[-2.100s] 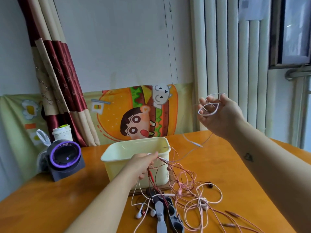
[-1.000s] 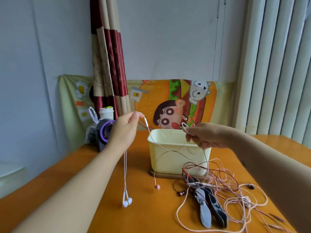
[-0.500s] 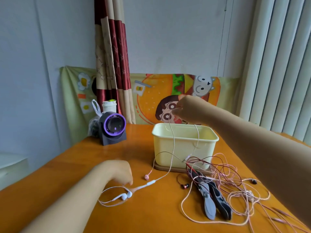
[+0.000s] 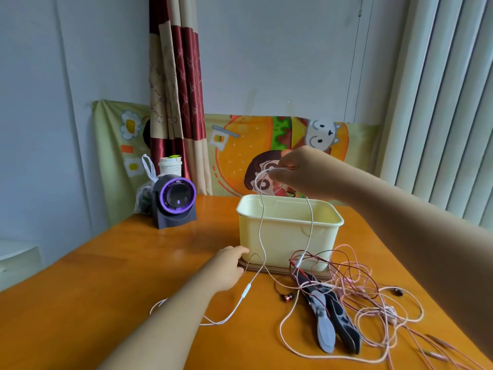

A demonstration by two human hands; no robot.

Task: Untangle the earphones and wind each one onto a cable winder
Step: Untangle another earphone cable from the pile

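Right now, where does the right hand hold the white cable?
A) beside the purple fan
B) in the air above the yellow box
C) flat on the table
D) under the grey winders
B: the right hand pinches a loop of the white cable above the yellow box.

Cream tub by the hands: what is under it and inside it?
Under the cream tub a flat brown board shows along the front edge. Inside, only the bare far wall near the rim is visible; the near wall hides the bottom, so contents cannot be told.
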